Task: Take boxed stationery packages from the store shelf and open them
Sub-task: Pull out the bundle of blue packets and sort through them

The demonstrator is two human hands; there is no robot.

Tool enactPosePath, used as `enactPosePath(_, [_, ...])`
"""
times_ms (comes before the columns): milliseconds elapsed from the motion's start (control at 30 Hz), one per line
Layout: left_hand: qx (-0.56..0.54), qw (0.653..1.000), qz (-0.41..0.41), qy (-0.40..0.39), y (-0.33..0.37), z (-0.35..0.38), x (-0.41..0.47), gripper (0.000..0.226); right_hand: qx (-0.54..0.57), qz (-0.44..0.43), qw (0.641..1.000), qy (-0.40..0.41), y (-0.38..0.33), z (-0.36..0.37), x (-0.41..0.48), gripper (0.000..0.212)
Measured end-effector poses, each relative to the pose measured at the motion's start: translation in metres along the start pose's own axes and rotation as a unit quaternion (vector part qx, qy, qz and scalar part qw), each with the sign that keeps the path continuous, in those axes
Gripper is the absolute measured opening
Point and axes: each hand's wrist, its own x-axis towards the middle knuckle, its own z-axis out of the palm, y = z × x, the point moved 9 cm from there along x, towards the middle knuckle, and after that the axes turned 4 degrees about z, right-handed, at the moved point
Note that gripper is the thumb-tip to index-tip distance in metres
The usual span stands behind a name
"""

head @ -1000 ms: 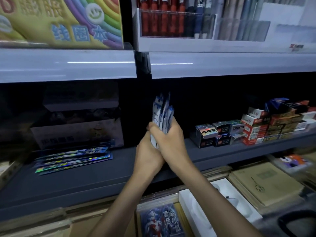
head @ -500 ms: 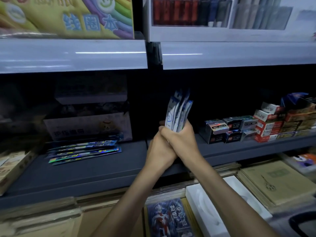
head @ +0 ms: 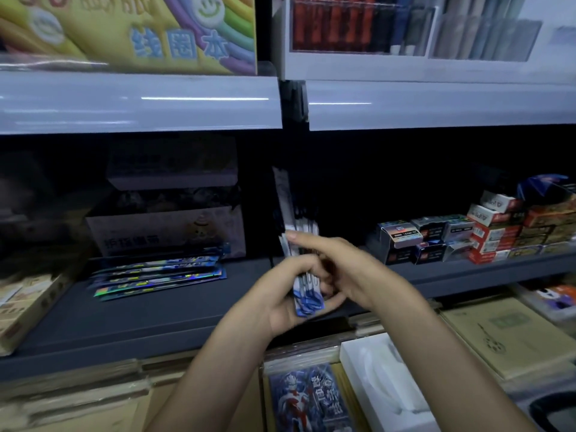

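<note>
A bundle of slim blue-and-white stationery packs [head: 307, 296] stands nearly upright in front of the dark middle shelf [head: 124, 319]. My left hand [head: 280, 304] grips the bundle's lower end from the left. My right hand [head: 343, 266] reaches across from the right. Its index finger lies stretched over the front of the packs, and its other fingers curl against them. The upper ends of the packs [head: 288, 210] rise into the shadow, blurred. More boxed packages [head: 402, 241] sit in a row on the shelf to the right.
Flat holographic packs [head: 159, 275] lie on the shelf at left before a cardboard box [head: 165, 232]. Red-and-white boxes [head: 495, 235] are stacked far right. Below the shelf lie a character-print pack [head: 308, 403], a white tray [head: 383, 385] and brown notebooks [head: 505, 338].
Both hands sank lower with the bundle. My right hand loosened from a full fist and now stretches its index finger across the packs. The left hand's grip slid toward the bundle's bottom end.
</note>
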Motion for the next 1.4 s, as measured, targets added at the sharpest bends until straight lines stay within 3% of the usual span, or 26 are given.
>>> enactPosePath(100, [-0.110,0.990,-0.054,-0.063,0.001,0.001,-0.009,0.017,0.117,0.047,0.987,-0.102,0.006,0.007,0.005,0.041])
enactPosePath(167, [-0.168,0.979,-0.075,-0.087,-0.001,0.001,-0.014,0.015,0.171,0.077,0.974,-0.131,0.012,0.010,0.007,0.038])
enactPosePath(267, [-0.174,0.977,-0.071,-0.097,0.000,0.002,-0.021,0.010,0.169,0.095,0.973,-0.126,0.017,0.019,0.008,0.017])
enactPosePath(367, [-0.117,0.986,-0.075,-0.090,-0.003,-0.006,-0.023,0.022,0.102,0.111,0.986,-0.067,0.018,0.019,0.012,0.030])
enactPosePath(467, [-0.037,0.994,-0.085,-0.063,0.001,-0.015,-0.027,0.029,0.052,0.143,0.986,-0.066,0.021,0.022,0.013,0.032])
enactPosePath(600, [0.198,0.978,-0.045,0.051,0.017,-0.044,-0.036,0.046,0.102,0.107,0.986,-0.082,0.009,0.030,0.024,0.012])
enactPosePath(667, [0.326,0.932,0.072,0.140,0.038,-0.056,-0.039,0.038,0.100,0.071,0.991,-0.047,0.001,0.023,0.032,0.010])
enactPosePath(767, [0.489,0.800,0.241,0.250,0.065,-0.053,-0.052,0.040,0.057,0.022,0.998,0.035,-0.008,0.008,0.044,0.027])
enactPosePath(833, [0.568,0.733,0.273,0.256,0.064,-0.044,-0.054,0.048,0.025,0.011,0.998,0.058,-0.012,0.009,0.048,0.038])
enactPosePath(900, [0.606,0.704,0.268,0.255,0.060,-0.041,-0.051,0.053,-0.014,0.014,0.998,0.067,-0.013,0.014,0.052,0.038])
enactPosePath(1000, [0.572,0.732,0.256,0.267,0.062,-0.049,-0.042,0.050,-0.046,0.011,0.995,0.083,-0.014,0.022,0.055,0.019])
enactPosePath(1100, [0.558,0.738,0.247,0.289,0.067,-0.055,-0.036,0.034,-0.069,0.000,0.993,0.098,-0.020,0.025,0.054,0.016])
enactPosePath(1200, [0.583,0.711,0.230,0.319,0.067,-0.053,-0.035,0.031,-0.111,-0.010,0.985,0.131,-0.026,0.020,0.055,0.026])
enactPosePath(1233, [0.582,0.710,0.221,0.329,0.067,-0.053,-0.035,0.035,-0.124,-0.014,0.982,0.143,-0.026,0.018,0.059,0.034])
enactPosePath(1300, [0.584,0.707,0.209,0.340,0.067,-0.052,-0.033,0.036,-0.149,-0.019,0.976,0.156,-0.026,0.020,0.064,0.073])
enactPosePath(1400, [0.577,0.711,0.214,0.340,0.070,-0.055,-0.025,0.030,-0.185,-0.036,0.970,0.156,-0.026,0.024,0.072,0.086])
